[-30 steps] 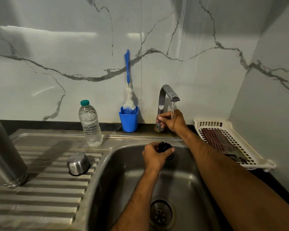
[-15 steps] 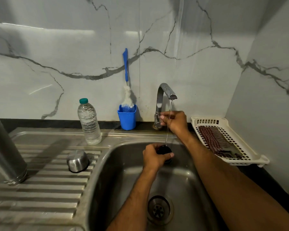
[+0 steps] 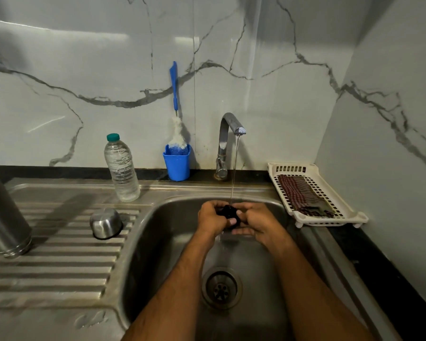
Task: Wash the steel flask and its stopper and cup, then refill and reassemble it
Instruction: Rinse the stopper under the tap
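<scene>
Head view: I'm gripping the black stopper [image 3: 229, 214] in both my left hand [image 3: 212, 220] and right hand [image 3: 255, 221] under the tap's stream [image 3: 234, 168] (flask [image 3: 3, 217] and cup [image 3: 105, 223] are waiting, refilling undone).

My left hand [image 3: 210, 219] and right hand [image 3: 255, 221] hold the stopper [image 3: 229, 214] between them over the sink [image 3: 158, 242], under the tap [image 3: 228, 143]. On the drainboard [image 3: 59, 262] to my left sit the cup [image 3: 105, 223] and, further left, the flask [image 3: 3, 217].

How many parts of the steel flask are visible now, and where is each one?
3. The flask body stands at the draining board's left edge, partly out of frame. The cup lies upside down on the board. The black stopper is held by both hands under the tap's stream.
</scene>
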Motion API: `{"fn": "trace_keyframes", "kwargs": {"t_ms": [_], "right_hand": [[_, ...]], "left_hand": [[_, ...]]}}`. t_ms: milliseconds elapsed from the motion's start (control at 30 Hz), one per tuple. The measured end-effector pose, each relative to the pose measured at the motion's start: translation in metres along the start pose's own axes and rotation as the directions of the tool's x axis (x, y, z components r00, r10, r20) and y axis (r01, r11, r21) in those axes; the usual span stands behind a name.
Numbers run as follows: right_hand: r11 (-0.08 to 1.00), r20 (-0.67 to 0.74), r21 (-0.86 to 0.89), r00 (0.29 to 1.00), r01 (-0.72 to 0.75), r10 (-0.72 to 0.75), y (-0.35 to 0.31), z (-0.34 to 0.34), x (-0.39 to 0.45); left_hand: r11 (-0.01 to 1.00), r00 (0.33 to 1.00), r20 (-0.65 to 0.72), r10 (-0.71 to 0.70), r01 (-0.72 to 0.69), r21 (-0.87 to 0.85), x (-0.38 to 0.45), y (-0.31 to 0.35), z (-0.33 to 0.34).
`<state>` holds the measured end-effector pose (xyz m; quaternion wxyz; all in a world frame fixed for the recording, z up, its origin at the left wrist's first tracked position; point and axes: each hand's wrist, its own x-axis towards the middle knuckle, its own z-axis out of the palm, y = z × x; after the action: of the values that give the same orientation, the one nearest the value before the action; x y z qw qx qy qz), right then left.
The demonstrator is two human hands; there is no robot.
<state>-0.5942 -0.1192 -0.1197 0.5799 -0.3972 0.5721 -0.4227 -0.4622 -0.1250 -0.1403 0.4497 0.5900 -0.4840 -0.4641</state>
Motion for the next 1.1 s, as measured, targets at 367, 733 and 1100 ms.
{"fn": "trace_keyframes", "kwargs": {"t_ms": [367, 733, 1100], "right_hand": [[1.0, -0.057, 0.03, 0.998, 0.005, -0.003, 0.0036, -0.0027, 0.0018], [0.995, 0.026, 0.097, 0.999, -0.037, 0.034, 0.0013, 0.0005, 0.0005], [0.972, 0.011, 0.225, 0.998, -0.062, 0.061, -0.0002, 0.003, -0.0004]], "left_hand": [[0.997, 0.999, -0.051, -0.02, 0.023, 0.068, 0.0009, -0.0051, -0.0012], [0.995, 0.998, -0.044, 0.055, -0.051, 0.081, 0.0033, -0.0041, -0.0005], [0.991, 0.992, -0.114, 0.053, -0.038, 0.127, 0.0026, -0.0044, 0.0026]]}}
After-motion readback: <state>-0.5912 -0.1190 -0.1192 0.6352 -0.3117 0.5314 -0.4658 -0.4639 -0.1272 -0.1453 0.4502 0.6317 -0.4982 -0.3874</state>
